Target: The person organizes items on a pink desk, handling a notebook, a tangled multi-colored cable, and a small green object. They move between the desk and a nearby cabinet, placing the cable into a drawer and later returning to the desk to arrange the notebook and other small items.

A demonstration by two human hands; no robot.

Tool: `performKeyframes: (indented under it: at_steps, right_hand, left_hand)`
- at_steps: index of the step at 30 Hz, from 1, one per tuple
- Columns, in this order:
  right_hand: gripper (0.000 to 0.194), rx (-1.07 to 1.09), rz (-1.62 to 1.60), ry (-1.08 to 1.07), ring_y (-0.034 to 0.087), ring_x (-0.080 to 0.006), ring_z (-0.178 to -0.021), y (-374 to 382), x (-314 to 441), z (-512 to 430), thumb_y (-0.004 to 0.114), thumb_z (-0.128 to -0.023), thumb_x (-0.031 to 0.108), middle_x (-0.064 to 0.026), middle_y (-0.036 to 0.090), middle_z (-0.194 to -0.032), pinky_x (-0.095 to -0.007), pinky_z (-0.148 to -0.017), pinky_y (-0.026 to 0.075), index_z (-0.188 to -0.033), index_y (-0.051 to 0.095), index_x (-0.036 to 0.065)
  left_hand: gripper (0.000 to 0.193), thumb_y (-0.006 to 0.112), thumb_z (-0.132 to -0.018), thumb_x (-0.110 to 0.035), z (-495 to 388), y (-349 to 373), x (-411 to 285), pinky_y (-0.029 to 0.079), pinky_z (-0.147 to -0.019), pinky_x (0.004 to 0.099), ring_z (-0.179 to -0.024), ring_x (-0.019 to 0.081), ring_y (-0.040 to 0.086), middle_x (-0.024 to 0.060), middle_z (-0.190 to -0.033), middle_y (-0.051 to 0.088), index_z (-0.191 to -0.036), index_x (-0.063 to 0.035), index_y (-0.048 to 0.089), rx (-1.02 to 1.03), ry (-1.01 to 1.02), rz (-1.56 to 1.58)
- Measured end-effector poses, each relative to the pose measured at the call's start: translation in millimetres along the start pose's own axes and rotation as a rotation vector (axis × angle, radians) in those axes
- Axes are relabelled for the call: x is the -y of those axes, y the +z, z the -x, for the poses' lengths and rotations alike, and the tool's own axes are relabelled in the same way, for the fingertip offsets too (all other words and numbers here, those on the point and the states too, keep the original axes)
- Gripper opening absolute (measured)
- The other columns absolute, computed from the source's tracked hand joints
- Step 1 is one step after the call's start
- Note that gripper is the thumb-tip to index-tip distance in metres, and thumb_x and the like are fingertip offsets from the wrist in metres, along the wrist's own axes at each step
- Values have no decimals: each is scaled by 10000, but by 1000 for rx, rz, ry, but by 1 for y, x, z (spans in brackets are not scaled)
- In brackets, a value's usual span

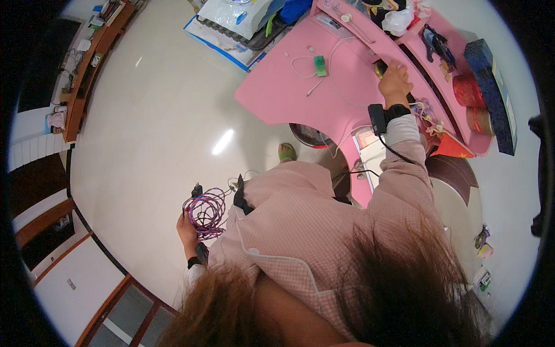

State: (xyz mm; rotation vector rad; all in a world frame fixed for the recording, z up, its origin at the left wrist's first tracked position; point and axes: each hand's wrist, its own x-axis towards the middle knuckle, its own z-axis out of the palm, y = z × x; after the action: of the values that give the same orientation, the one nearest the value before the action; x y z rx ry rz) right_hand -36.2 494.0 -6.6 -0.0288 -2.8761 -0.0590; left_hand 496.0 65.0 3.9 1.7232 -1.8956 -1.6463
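Down at the left, my left hand (pixel 186 228) grips a coil of red, blue and purple braided cord (pixel 212 195), which hangs in loops over the floor. A black plug-like end (pixel 197 190) sticks out at the coil's top. My right hand (pixel 394 82) reaches to the raised shelf of a pink desk (pixel 277 89), its fingers over the front board. Close beside its fingertips is a small black and yellow object (pixel 380 69), partly hidden. Whether those fingers hold anything is not visible. On the desktop lie a small green block (pixel 320 66) and a white USB cable (pixel 297 70).
A stack of bags and folders (pixel 243 26) sits on the desk's far left. An open notebook (pixel 373 158) lies near my right forearm. Red tape rolls (pixel 468 91) and a dark blue box (pixel 492 95) stand at right. A wooden cabinet (pixel 86 73) lines the far left.
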Motion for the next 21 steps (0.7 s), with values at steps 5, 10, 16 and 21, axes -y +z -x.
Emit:
performKeyframes:
  at_steps: [5, 10, 16, 21]
  right_hand:
    - [288, 301, -244, -479, 454, -344, -1082, 1, 67, -4, 481, -792, 128, -182, 440, -1200, -466, -863, 394, -1061, 571, 82]
    - [264, 310, -314, -664, 358, -334, -1187, 49, 126, 45, 459, -813, 120, -168, 367, -1304, -475, -909, 342, -1042, 590, 106]
    - [231, 255, -209, -559, 322, -308, -1214, 66, 109, 27, 476, -816, 159, -138, 335, -1335, -486, -897, 323, -1006, 599, 113]
    - [225, 182, -160, -599, 354, -305, -1168, 71, 113, 32, 468, -824, 191, -130, 378, -1276, -478, -847, 365, -991, 604, 123]
  left_hand:
    - [288, 451, -923, -229, 4, 0, 3, 438, -612, 230, -681, 79, 517, 11, -792, 596, -935, 14, 604, -42, 25, -24]
    - [297, 433, -926, -229, 11, -1, -6, 420, -586, 222, -659, 74, 501, 9, -774, 584, -962, 17, 596, -103, -61, -41]
    - [296, 422, -932, -223, 27, 0, -14, 393, -507, 201, -593, 52, 481, -1, -775, 590, -1026, 2, 591, -153, -30, -38]
    - [290, 434, -933, -221, 26, 7, -13, 392, -499, 188, -583, 39, 483, -11, -761, 588, -1058, -1, 574, -101, 7, 120]
